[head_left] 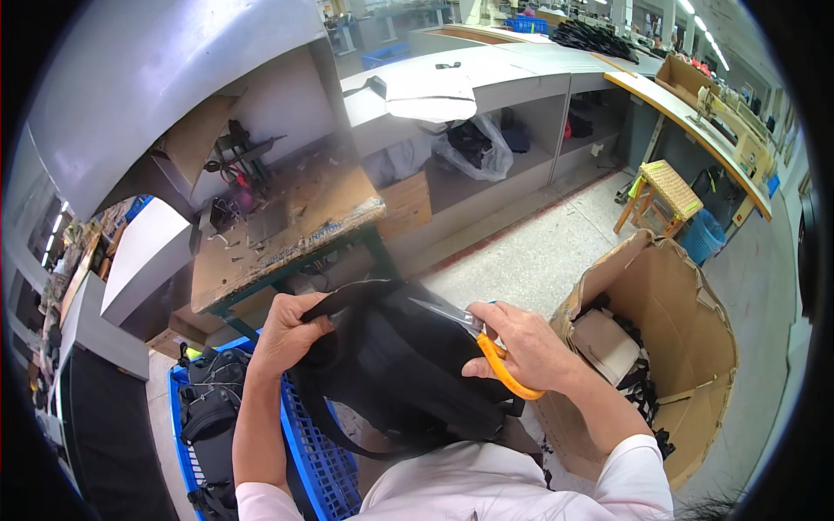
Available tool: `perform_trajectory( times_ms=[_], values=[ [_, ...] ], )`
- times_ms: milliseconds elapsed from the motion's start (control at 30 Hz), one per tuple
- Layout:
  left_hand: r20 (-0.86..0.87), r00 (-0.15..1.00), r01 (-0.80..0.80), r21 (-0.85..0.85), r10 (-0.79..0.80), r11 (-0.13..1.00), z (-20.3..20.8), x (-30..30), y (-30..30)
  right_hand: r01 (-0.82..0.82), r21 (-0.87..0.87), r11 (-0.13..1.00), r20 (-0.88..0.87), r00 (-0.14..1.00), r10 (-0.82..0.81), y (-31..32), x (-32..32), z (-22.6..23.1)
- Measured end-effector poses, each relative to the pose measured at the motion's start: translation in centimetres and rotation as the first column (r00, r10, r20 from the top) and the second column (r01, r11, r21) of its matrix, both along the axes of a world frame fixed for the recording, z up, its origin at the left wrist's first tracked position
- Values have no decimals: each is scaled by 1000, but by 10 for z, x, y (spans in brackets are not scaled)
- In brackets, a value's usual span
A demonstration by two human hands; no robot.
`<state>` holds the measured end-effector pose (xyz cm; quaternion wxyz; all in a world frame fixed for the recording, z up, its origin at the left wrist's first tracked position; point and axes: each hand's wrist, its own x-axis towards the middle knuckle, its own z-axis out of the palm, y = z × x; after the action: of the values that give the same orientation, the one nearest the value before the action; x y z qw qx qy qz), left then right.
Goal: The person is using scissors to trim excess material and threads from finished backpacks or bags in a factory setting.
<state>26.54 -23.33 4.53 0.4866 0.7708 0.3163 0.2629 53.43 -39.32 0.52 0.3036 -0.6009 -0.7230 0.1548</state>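
Note:
A black fabric bag [391, 373] with straps hangs in front of my body, over my lap. My left hand [291, 332] is closed on its upper left edge, the fabric pinched between thumb and fingers. In my right hand [526, 347] is a pair of scissors [502, 369] with orange handles, my fingers wrapped round them. The metal blades point left across the bag's top right side. Whether they touch the fabric I cannot tell.
To my left stands a blue plastic crate [323, 473] with black bags [215, 395]. A large cardboard box [686, 365] with fabric pieces is on my right. Ahead is a worn wooden worktable [287, 230]. Beyond the box are a woven stool [667, 193] and a blue bin [704, 239].

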Motion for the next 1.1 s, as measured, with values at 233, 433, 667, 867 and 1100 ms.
perform_trajectory(
  times_ms=[233, 433, 667, 867, 1100],
  values=[
    [5, 1000, -16, -49, 16, 999, 0, -5, 1, -34, 149, 988, -68, 997, 44, 5, -7, -9],
    [12, 1000, -18, -23, 18, 1000, -2, -4, 1, -13, 159, 987, -22, 1000, 16, 5, -6, -9],
    [23, 999, 24, -83, -22, 996, 2, -2, 1, -12, 237, 971, -55, 998, 26, 9, -8, -9],
    [13, 999, 39, -63, -38, 997, 4, -2, 1, -14, 171, 985, -17, 1000, 17, 12, -5, -6],
    [41, 998, 56, -65, -53, 996, 4, 2, -1, -44, 173, 984, -59, 997, 55, 14, -1, -2]
  ],
)
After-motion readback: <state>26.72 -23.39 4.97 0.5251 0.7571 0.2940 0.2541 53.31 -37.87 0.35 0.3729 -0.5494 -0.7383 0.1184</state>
